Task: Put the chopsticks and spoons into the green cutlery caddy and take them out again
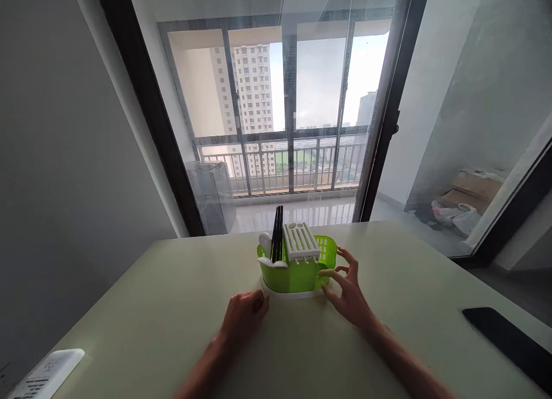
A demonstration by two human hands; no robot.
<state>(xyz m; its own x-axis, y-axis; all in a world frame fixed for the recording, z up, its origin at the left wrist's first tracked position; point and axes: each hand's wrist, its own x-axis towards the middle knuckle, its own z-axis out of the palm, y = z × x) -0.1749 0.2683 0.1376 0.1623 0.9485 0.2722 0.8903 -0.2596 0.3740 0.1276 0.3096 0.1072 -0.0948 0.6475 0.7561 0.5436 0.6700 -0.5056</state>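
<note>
A green plastic cutlery holder [297, 275] with a white base stands on the pale table [172, 307] in front of me. It holds black chopsticks [277, 235], white spoons [265, 244] and a white slotted insert [301, 241]. My left hand [244, 315] rests curled on the table, its knuckles touching the holder's base at the left. My right hand [347, 290] has its fingers spread against the holder's right side.
A white remote control [45, 376] lies at the table's near left corner. A dark phone [509, 344] lies near the right edge. Beyond the table are a glass sliding door [302, 111] and a balcony with a railing.
</note>
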